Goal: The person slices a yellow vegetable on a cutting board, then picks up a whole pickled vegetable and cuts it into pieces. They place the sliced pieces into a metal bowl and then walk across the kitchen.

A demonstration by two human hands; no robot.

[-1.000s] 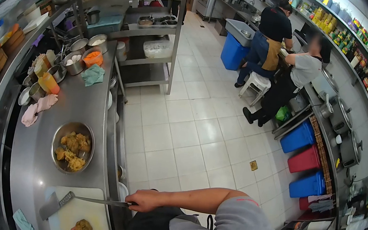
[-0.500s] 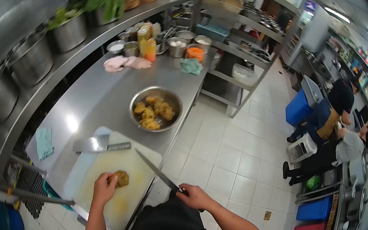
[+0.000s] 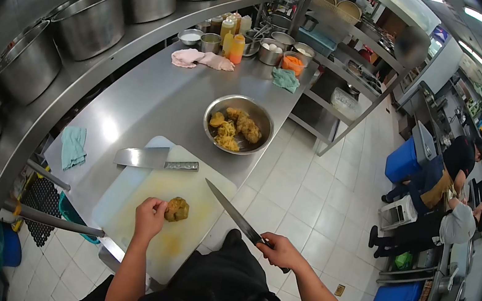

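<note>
Head view, and nearest up was a black apron (image 3: 202, 282) right by the near end of the cutting board (image 3: 145, 248). Board looked like pale plastic, rounded at the corners, with yellow smears on it. On the middle of it sat a brown lump (image 3: 176, 209), roundish and pretty rough-skinned.

Left forearm came up over the board's left half, and the left hand (image 3: 150, 218) had its fingers curled in, thumb and fingertips right up against the lump. Couldn't tell if they were pinching it or just touching. Off to the board's right, the right arm was bent, and the right hand (image 3: 280, 251) was closed in a fist around the dark handle of a long knife (image 3: 240, 219), slim pointy blade angled back toward the board.

Across the board's far end lay a cleaver (image 3: 149, 158), its wide rectangular blade poking out past the left edge. Just beyond the board, a shiny round metal bowl (image 3: 266, 130) held shaggy golden-brown pieces (image 3: 229, 136). Left of the board was a crumpled green cloth (image 3: 73, 148) on the smooth steel table (image 3: 155, 100). Well beyond the board: a rumpled pink cloth (image 3: 204, 60), then plastic squeeze bottles (image 3: 236, 49). Far off to the board's right, two people (image 3: 457, 226) were across the glossy tiled floor (image 3: 305, 179).
</note>
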